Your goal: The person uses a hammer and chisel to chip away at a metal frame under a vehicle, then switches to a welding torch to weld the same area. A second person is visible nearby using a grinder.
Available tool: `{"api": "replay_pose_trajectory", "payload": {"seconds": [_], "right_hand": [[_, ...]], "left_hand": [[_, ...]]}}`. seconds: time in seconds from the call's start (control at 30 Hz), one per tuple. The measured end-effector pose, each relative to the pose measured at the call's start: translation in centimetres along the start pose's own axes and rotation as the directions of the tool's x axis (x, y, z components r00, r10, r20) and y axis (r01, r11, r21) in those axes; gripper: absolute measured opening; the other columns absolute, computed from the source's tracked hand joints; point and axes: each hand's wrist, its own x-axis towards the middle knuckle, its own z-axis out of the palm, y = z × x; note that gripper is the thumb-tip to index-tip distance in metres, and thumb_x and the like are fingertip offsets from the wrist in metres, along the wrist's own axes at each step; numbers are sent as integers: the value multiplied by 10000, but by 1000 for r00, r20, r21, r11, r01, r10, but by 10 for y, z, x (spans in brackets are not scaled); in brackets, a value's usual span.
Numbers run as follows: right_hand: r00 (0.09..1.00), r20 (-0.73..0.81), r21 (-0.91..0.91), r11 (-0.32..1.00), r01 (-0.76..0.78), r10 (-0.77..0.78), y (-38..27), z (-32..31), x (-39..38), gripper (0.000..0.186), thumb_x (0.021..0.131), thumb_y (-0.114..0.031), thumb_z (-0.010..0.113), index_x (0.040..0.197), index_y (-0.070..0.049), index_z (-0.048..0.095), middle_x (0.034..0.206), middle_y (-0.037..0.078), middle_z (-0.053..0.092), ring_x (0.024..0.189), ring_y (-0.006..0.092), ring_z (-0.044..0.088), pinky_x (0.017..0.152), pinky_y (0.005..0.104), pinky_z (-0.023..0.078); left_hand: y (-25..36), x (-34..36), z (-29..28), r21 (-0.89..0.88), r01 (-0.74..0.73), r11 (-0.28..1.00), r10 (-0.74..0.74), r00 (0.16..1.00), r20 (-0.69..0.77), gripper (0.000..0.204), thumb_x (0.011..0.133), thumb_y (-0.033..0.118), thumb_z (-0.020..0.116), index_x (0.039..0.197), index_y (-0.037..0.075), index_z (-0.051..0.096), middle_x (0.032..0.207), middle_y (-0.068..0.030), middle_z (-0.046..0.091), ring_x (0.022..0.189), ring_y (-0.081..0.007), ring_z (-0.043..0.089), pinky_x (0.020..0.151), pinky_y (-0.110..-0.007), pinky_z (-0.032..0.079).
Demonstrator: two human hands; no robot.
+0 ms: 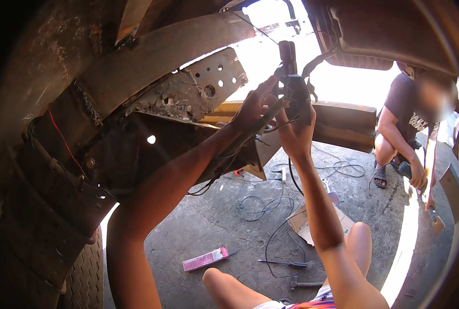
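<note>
Both my arms reach up beneath a rusty metal vehicle frame (209,85) with several round holes. My right hand (297,135) is closed around the lower part of a dark, roughly cylindrical tool (298,100), held upright against the bright background. A black cord (293,177) hangs below that hand; where it joins the tool is hidden. To the left of the tool, my left hand (254,107) has its fingers bent around something at the end of a dark bar, next to the tool. What exactly its fingers grip is too dark to make out.
A co-worker (402,116) crouches at the right, holding a dark tool (405,169). On the concrete floor lie looped cables (263,203), cardboard (304,226), scissors (325,182), a pink-and-white packet (205,259), a screwdriver (286,263) and a hammer (305,284). A tyre (84,270) stands lower left.
</note>
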Motion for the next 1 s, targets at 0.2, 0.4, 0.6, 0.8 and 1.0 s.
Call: {"api": "replay_pose_trajectory", "payload": {"seconds": [0.2, 0.4, 0.6, 0.8, 1.0], "right_hand": [[999, 3, 55, 997, 52, -52, -2, 0, 3, 332, 827, -108, 714, 1113, 27, 613, 964, 125, 687, 861, 180, 686, 762, 322, 540], [999, 13, 144, 988, -48, 47, -5, 1, 3, 314, 829, -120, 722, 1089, 22, 621, 946, 112, 682, 842, 153, 670, 724, 304, 541], [996, -15, 29, 996, 85, -85, 2, 1, 7, 264, 856, -128, 708, 1045, 36, 621, 914, 98, 679, 783, 142, 661, 641, 266, 536], [996, 55, 334, 939, -80, 65, 4, -1, 7, 311, 939, -235, 645, 1105, 21, 584, 783, 81, 642, 660, 98, 633, 502, 212, 498], [942, 58, 464, 827, -318, 330, 4, -7, 11, 418, 986, -414, 541, 1094, -13, 581, 646, 47, 582, 476, 77, 546, 387, 198, 409]], "left_hand": [[-3, 3, -3, -81, 69, 994, -70, 998, -4, 702, 964, 374, 594, 1507, 79, 260, 1395, -147, 400, 1171, -251, 571, 831, -337, 596], [-7, 6, -7, -253, 88, 963, -74, 995, 64, 641, 981, 272, 586, 1511, 102, 267, 1377, -127, 429, 1173, -232, 566, 836, -347, 597], [-2, 9, 4, -145, 64, 987, -85, 986, -144, 577, 972, 504, 473, 1270, 12, 523, 1015, -100, 650, 863, -196, 668, 670, -360, 614], [4, 13, 8, -227, 165, 960, -198, 972, -129, 613, 954, 544, 488, 1195, -5, 617, 969, -151, 687, 783, -215, 693, 597, -311, 603], [3, 15, 2, -183, 235, 955, -251, 965, -71, 535, 951, 447, 544, 1223, -5, 628, 1005, -191, 692, 696, -230, 706, 539, -279, 570]]}}
